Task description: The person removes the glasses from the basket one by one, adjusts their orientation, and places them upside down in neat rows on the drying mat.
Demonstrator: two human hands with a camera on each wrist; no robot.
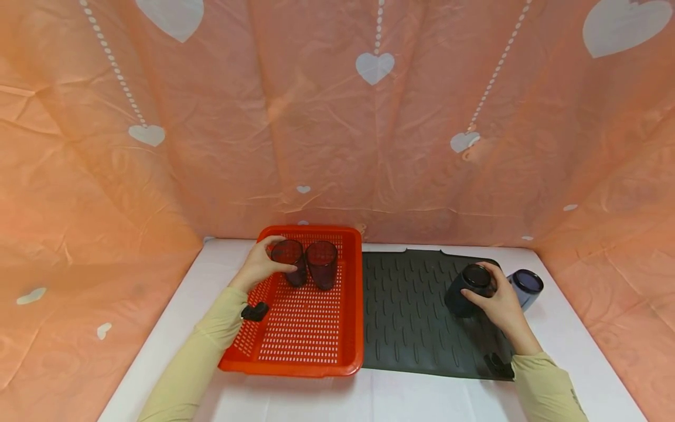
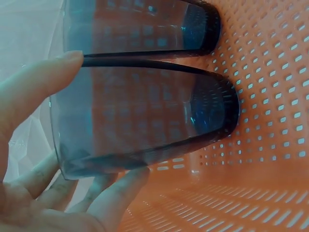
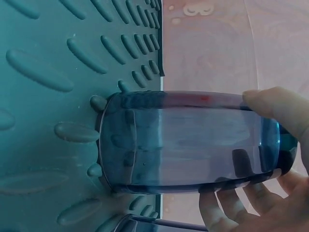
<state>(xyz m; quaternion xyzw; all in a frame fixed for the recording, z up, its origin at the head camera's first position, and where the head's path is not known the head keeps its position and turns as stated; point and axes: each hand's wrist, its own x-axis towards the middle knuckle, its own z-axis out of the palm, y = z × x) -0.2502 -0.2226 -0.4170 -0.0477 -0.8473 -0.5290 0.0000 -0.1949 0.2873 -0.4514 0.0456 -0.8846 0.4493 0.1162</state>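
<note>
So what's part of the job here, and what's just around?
Job, it seems:
- left hand, gripping a glass
- adjacent glass
- red basket
- right hand, gripping an upturned glass
- rightmost glass
- dark mat

Just around:
- white table
- heart-print sheet

Two glasses [image 1: 323, 272] at seven o'clock on the head view, two more glasses [image 1: 527, 287] out at four, and that makes four! One basket [image 1: 300, 334] at seven, one mat [image 1: 406, 310] between four and five, one bench [image 1: 316, 404] across six. Here's one left hand [image 1: 261, 264] at eight, one right hand [image 1: 498, 299] at four: two hands, two sleeves [image 1: 184, 363]. Up top, three dotted strings [image 1: 379, 28], at ten, twelve and two, ending in three hearts [image 1: 375, 68], one apiece!
</note>
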